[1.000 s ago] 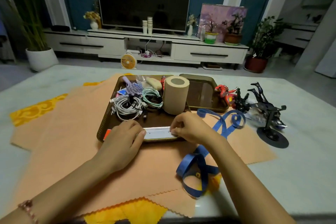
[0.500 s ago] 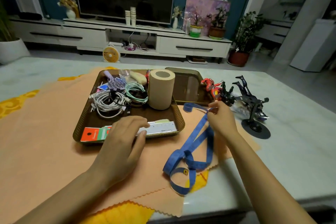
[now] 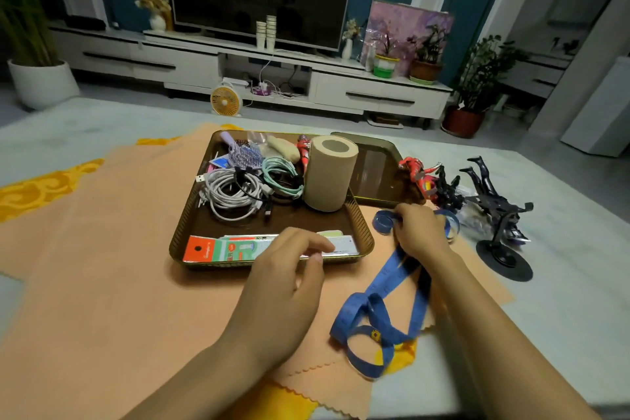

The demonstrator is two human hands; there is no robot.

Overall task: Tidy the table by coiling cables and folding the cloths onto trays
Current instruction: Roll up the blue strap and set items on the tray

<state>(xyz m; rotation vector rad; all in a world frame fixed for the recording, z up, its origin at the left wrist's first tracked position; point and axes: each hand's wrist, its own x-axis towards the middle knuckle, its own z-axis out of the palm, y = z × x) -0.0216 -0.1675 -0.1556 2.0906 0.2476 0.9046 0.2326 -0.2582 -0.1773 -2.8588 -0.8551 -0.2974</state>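
One view only, head camera. Both hands are in frame.

Right hand (image 3: 421,232) grips the blue tape (image 3: 375,303) close to its far end. Its fingers are curled over the band and a small loop pokes out on either side of the hand. The rest trails back toward the person in loose loops on the orange cloth (image 3: 102,266).

Left hand (image 3: 283,283) hangs over the near rim of the front tray (image 3: 180,235), fingers loosely bent, holding nothing. Its fingertips are above the packaged ruler (image 3: 238,247); contact unclear.

Change: a second ago both hands were on that ruler at the tray edge. The right one has since left it, gone out to the tape, and now has it held low beside the tray's corner. The left barely moved.

Reading: ruler stowed, tape is the next item, and coiling hasn't begun because the band is still sprawled.

Beyond the left hand, in the tray, the white cable (image 3: 231,194) and teal cable (image 3: 283,177) are already coiled, with the paper roll (image 3: 329,174) upright beside them. Second tray (image 3: 375,164) sits beyond the right hand. The cloth is unfolded, spread flat under the trays on the worktop (image 3: 562,300); folding probably comes last.
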